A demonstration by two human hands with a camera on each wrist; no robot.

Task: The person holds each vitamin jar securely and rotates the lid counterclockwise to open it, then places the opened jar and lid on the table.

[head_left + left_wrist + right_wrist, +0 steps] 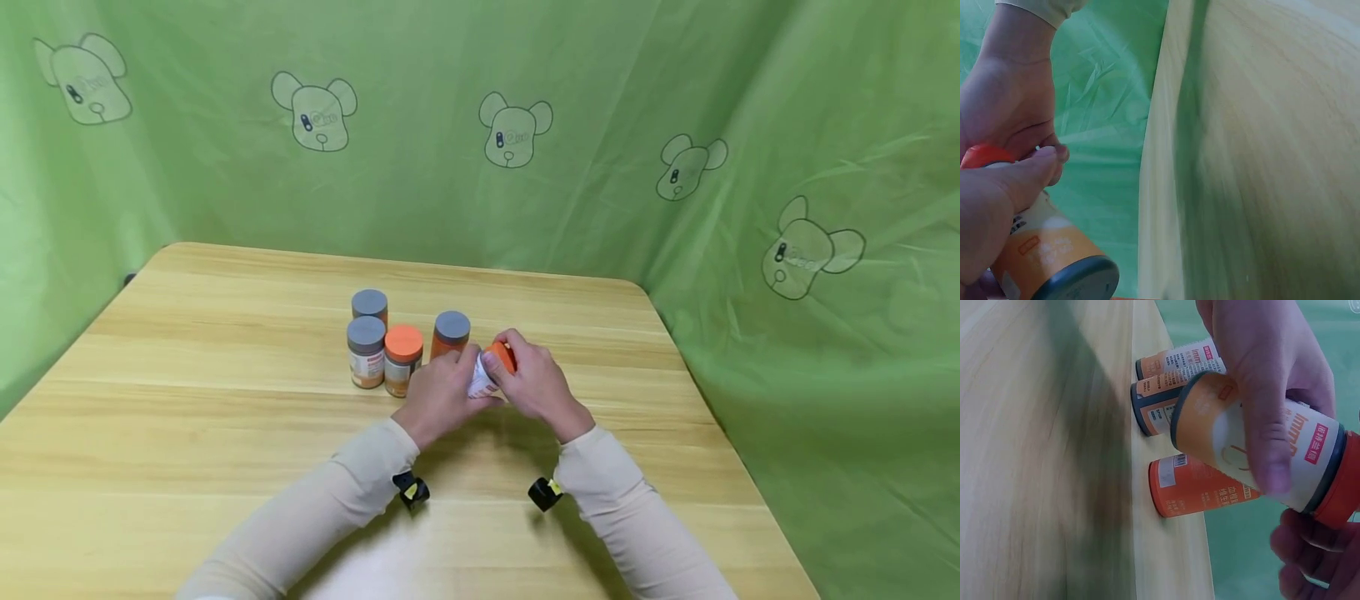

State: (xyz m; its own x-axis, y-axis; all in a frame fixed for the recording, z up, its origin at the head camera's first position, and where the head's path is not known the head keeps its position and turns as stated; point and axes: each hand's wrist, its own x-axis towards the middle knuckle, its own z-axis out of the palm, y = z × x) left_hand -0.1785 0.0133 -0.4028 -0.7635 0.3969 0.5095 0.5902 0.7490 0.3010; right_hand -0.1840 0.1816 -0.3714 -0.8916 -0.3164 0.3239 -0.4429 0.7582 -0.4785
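Note:
Both hands are on a tilted supplement bottle (1219,425) with a white and orange label and a dark base. My left hand (442,392) grips its body, thumb lying along the label in the right wrist view. My right hand (537,379) holds its orange lid (1342,481), with thumb and fingers curled about the rim. The dark underside (1085,281) shows in the left wrist view, so the bottle is off the table. Just behind the left hand stands an orange bottle with a grey lid (452,327).
Left of the hands, an orange-lidded bottle (404,346) and a grey-lidded bottle (366,337) stand side by side, another grey-lidded bottle (369,302) behind them. All are upright on the wooden table (187,375). A green curtain (420,200) hangs around the table.

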